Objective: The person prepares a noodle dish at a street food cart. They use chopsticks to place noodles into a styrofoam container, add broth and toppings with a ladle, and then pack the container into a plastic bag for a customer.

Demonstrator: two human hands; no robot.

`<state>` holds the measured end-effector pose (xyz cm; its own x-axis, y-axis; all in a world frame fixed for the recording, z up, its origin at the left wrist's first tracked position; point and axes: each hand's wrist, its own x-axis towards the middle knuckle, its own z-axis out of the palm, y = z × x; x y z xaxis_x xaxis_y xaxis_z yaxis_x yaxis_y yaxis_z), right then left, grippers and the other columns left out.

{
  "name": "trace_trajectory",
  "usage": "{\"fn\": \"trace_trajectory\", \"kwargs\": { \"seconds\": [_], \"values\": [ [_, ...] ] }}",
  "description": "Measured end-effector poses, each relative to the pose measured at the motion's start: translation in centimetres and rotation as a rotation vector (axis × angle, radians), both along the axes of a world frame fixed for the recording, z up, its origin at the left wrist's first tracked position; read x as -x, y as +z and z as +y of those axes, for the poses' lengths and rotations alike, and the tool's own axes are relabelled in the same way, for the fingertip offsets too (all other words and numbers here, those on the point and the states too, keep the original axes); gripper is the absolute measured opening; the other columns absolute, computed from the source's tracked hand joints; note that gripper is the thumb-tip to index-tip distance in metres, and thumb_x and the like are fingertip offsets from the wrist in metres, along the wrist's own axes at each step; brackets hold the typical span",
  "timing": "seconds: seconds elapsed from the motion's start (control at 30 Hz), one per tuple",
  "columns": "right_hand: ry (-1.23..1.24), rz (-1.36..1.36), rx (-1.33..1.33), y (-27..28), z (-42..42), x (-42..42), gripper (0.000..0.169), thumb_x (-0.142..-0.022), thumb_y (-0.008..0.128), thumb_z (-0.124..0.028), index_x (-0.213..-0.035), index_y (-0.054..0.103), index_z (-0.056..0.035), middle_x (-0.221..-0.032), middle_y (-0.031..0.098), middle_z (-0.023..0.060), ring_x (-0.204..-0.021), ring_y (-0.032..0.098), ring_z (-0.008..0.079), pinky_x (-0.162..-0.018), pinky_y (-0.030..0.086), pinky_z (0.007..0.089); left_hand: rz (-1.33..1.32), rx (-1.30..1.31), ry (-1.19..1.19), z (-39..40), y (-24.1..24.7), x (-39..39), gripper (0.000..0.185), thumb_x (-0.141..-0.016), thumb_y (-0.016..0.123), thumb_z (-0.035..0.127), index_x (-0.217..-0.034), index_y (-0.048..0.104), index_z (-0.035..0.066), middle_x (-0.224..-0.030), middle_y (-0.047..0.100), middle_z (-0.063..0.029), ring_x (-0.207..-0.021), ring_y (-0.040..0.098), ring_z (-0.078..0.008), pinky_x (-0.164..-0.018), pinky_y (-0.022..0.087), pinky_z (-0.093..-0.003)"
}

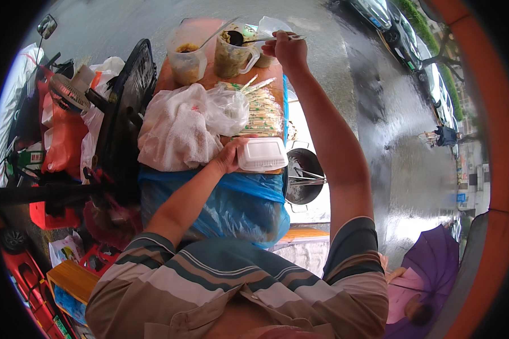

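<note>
My left hand [229, 156] grips the left side of a closed white foam food box [263, 154] at the near edge of the board. Farther out, my right hand [289, 48] holds the handle of a metal ladle [236, 39], whose dark bowl is in the mouth of a clear plastic measuring jug [230, 59] of greenish-brown sauce. Left of it stands another jug [185, 63] with brown sauce and a spoon [220, 30] leaning in it. A third jug [273, 26] is partly hidden behind my right hand.
A white towel [178, 127], a clear plastic bag [227, 111] and wrapped chopsticks [263, 108] cover much of the board. A dark pot [303, 169] with metal utensils stands right. A fan [69, 92] is left. Someone sits or stands under a purple umbrella [432, 262] at lower right.
</note>
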<state>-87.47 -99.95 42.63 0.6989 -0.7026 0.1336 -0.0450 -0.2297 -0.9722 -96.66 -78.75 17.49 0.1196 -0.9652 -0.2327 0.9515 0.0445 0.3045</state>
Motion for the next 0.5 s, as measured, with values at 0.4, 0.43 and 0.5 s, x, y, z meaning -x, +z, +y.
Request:
{"fn": "trace_trajectory", "kwargs": {
  "seconds": [0.4,0.43,0.5],
  "values": [
    [-0.091,-0.150,-0.331,-0.7,-1.6,0.6,0.025,-0.101,0.047,-0.009,-0.108,0.057,0.0127,-0.085,0.070,0.0243,-0.064,0.073,0.0299,-0.059,0.065,0.0348,0.011,0.007,0.019,-0.2,-0.4,0.1,0.050,-0.092,0.063,0.032,-0.135,0.059,0.007,-0.131,0.064,-0.0138,-0.120,0.062,-0.0308,-0.105,0.050,-0.0475],
    [-0.105,-0.157,-0.352,-0.9,-1.9,0.8,0.024,-0.101,0.047,-0.009,-0.108,0.056,0.0126,-0.085,0.070,0.0243,-0.064,0.073,0.0298,-0.059,0.065,0.0349,0.011,0.018,0.018,-0.2,-0.1,0.2,0.050,-0.092,0.063,0.032,-0.135,0.059,0.007,-0.131,0.064,-0.0138,-0.120,0.062,-0.0309,-0.105,0.049,-0.0476],
    [-0.129,-0.170,-0.397,-1.2,-2.4,1.1,0.024,-0.101,0.047,-0.009,-0.108,0.056,0.0123,-0.085,0.070,0.0243,-0.064,0.073,0.0298,-0.059,0.065,0.0352,0.025,-0.012,0.024,-0.1,1.0,0.5,0.050,-0.093,0.061,0.033,-0.136,0.058,0.007,-0.132,0.063,-0.0142,-0.121,0.061,-0.0314,-0.106,0.049,-0.0480]
  ]
}}
